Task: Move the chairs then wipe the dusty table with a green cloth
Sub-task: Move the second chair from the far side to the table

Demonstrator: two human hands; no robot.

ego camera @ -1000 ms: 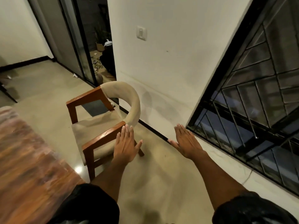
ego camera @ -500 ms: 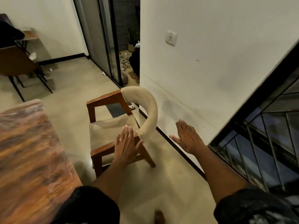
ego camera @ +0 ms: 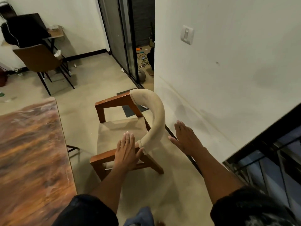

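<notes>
A wooden armchair [ego camera: 120, 131] with a beige seat and a curved beige padded back stands on the floor between the table and the white wall. My left hand [ego camera: 127, 151] lies flat, fingers together, on the chair's near wooden armrest beside the end of the padded back. My right hand [ego camera: 186, 138] hovers flat and empty to the right of the back, clear of the chair. The wooden table [ego camera: 31, 152] with a streaked brown top fills the left side. No green cloth is in view.
The white wall [ego camera: 228, 70] runs close behind the chair. A barred dark window [ego camera: 268, 168] is at the lower right. A sliding glass door [ego camera: 123, 38] opens at the back. A brown chair [ego camera: 40, 61] and a small desk stand at the far left.
The view has swung left and up, showing more of the room and the far brown chair. My left hand stays on the armrest; my right hand stays open beside the chair back.
</notes>
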